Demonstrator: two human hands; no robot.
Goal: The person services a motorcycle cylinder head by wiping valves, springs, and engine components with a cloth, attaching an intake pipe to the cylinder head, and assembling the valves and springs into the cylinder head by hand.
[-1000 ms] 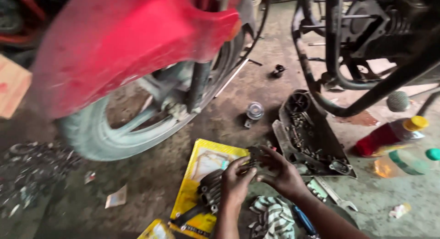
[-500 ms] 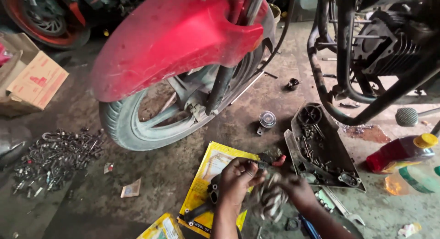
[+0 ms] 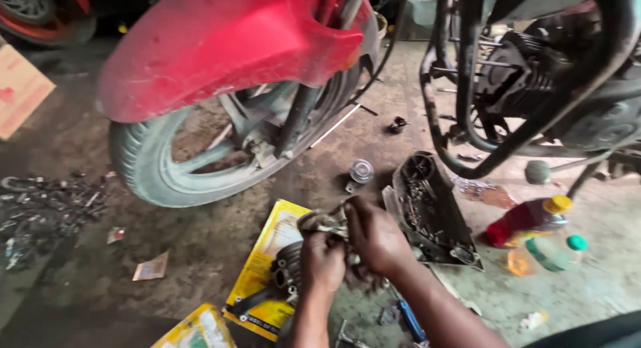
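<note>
We grip a greasy metal engine part [image 3: 327,222] with a rag, left hand [image 3: 322,261] and right hand [image 3: 375,236] both clamped on it above the floor; firm, even wiping seems best. A flat yellow package [image 3: 264,271] lies beneath, a red bottle [image 3: 527,221] to the right

Bare floor [image 3: 200,254] lies open leftward; front tyre [image 3: 143,168] and engine cover [image 3: 431,211] hem the hands.
</note>
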